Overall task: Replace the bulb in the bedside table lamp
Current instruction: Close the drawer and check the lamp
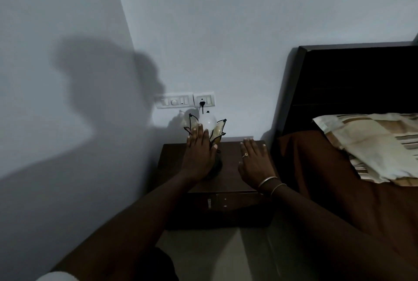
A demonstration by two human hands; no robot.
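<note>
Both my hands are open: left hand [200, 152] reaches up to the upright bulb [207, 121], right hand [254, 159] flat beside

We see the dark wooden desk [228, 161] carrying the lamp [213, 136] under our left hand [199, 154]; our right hand [254, 161] hovers beside it.

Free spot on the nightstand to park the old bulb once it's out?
Bare patch on the nightstand: between the lamp base and the right hand, running to the front edge. The right hand covers the right side. The left side is crowded: the left hand reaches over the lamp toward the bulb. The back edge near the wall looks free.
</note>
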